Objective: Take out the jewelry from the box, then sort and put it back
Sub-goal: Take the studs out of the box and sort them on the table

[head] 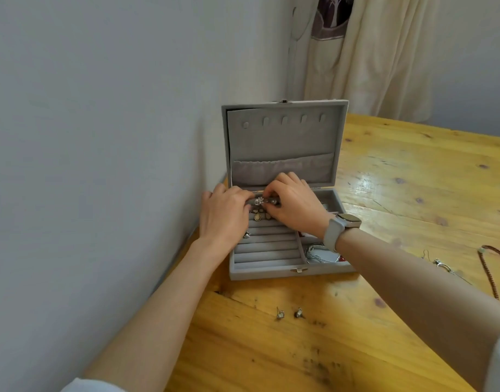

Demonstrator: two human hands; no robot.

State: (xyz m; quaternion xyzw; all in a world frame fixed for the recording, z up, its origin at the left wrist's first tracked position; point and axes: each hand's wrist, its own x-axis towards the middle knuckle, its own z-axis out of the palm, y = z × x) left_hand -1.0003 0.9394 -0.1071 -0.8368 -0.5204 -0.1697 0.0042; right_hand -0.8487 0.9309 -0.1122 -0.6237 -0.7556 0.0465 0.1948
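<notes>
You are facing a plain, pale grey painted wall (101, 108) that fills the left side and meets the table's left edge; the glossy, knotty yellow pine plank table (413, 179) runs from the wall out to the right, its boards scuffed with dark marks near you and catching a bright sheen of light further back; beyond its far edge hangs a cream, loosely folded fabric curtain (384, 58), with a dark purple patterned cloth panel (332, 18) at its upper left; more pale wall shows to the curtain's right.
</notes>
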